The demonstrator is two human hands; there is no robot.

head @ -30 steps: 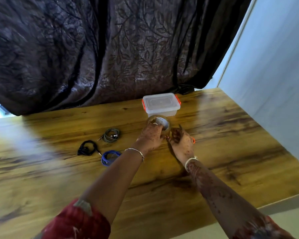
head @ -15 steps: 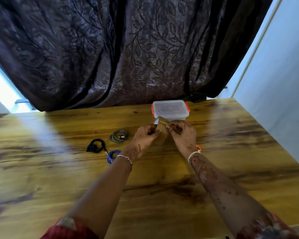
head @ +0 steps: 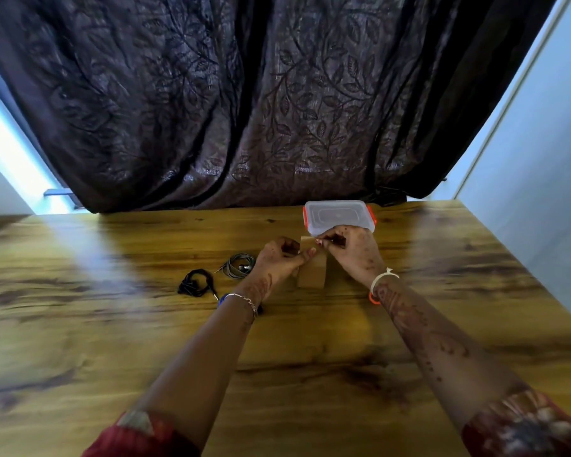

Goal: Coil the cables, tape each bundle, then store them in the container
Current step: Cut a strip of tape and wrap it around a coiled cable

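Note:
A brown tape roll (head: 311,270) stands on edge between my hands, above the wooden table (head: 112,324). My left hand (head: 281,258) grips the roll's left side. My right hand (head: 350,249) pinches the tape's loose end at the top of the roll. A grey coiled cable (head: 239,265) and a black coiled cable (head: 195,285) lie left of my left hand. A blue cable (head: 222,300) peeks out beside my left wrist, mostly hidden. The clear container (head: 338,216) with orange latches sits lidded just behind my right hand.
A dark patterned curtain (head: 244,110) hangs along the table's far edge. A pale wall (head: 548,159) runs along the right side. A small orange object (head: 373,298) shows by my right wrist.
Both hands lifted the tape roll from flat to standing on edge. My right fingers moved up to pinch the tape end. The view tilted upward.

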